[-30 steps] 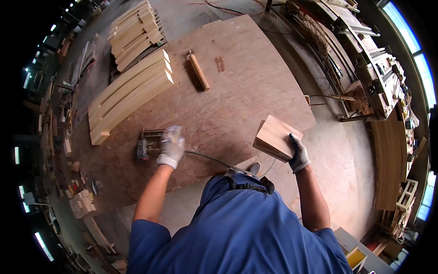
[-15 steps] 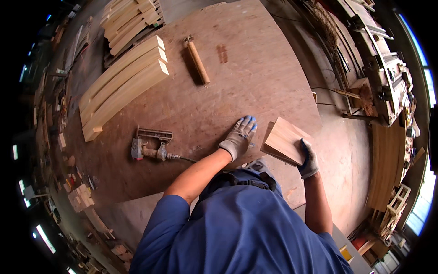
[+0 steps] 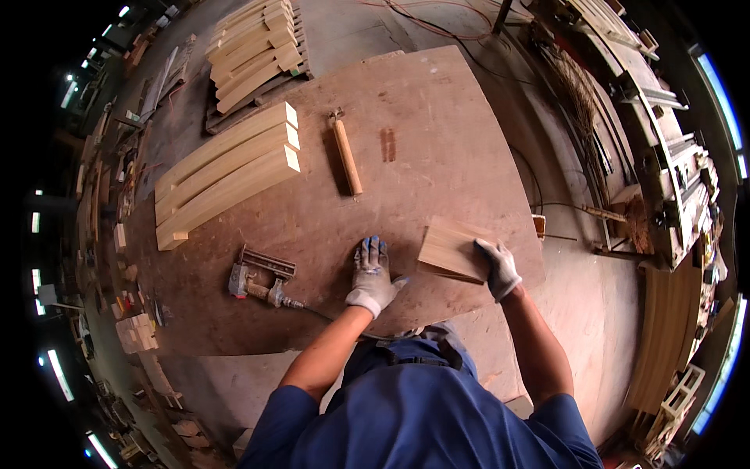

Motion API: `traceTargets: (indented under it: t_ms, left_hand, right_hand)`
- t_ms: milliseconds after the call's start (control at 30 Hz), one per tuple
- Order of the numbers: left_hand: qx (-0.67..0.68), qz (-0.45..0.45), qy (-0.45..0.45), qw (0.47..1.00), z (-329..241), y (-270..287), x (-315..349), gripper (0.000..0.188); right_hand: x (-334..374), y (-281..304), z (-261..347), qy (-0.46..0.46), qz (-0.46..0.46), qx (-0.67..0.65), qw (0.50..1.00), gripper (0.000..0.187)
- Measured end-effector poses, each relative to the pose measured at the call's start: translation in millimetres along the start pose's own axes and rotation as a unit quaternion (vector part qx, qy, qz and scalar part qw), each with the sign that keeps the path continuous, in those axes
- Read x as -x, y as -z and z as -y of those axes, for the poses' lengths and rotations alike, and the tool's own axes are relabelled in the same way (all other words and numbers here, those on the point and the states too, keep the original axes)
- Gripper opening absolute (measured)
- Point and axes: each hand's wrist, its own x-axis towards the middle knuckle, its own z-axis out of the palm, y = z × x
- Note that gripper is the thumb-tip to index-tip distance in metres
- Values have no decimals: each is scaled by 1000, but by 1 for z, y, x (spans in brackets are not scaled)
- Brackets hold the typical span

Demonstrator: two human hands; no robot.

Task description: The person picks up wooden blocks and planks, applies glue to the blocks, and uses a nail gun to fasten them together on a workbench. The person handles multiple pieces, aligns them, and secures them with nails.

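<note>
Boards [image 3: 448, 248], stacked, head view: above the near right part of the tabletop [image 3: 445, 156]; contact with it cannot be told. Right hand [image 3: 498, 270], gloved, clasps their right end. Left hand [image 3: 373, 277], gloved, palm down, fingers extended, thumb spread. Nail gun [image 3: 262, 277] lies left of it; hammer [image 3: 346, 156] farther off, beside curved wood pieces [image 3: 230, 168].

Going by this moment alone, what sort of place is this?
Probably a woodworking shop: curved wooden pieces, a hammer and what looks like a nail gun lie on the worktable.
</note>
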Motion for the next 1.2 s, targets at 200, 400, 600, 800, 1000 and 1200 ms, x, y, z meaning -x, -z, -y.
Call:
traceTargets:
  t_ms: [200, 400, 600, 800, 1000, 1200]
  left_hand:
    - [113, -61, -32, 991, 29, 3, -3, 92]
    - [318, -193, 14, 928, 14, 2, -49, 90]
    - [492, -165, 99, 849, 0, 26, -107, 80]
    - [465, -156, 154, 858, -7, 51, -130, 68]
    - [501, -168, 149, 836, 20, 72, -181, 61]
    - [522, -221, 83, 820, 31, 62, -191, 59]
  right_hand:
    - [-89, -71, 29, 18, 132, 92, 987, 43]
    - [-133, -106, 39, 168, -69, 565, 805, 76]
    - [-107, -108, 30, 86, -91, 603, 788, 62]
    - [-118, -125, 34, 96, -62, 563, 818, 46]
    - [-167, -142, 28, 83, -16, 354, 932, 34]
    - [-162, -138, 26, 162, 0, 332, 929, 24]
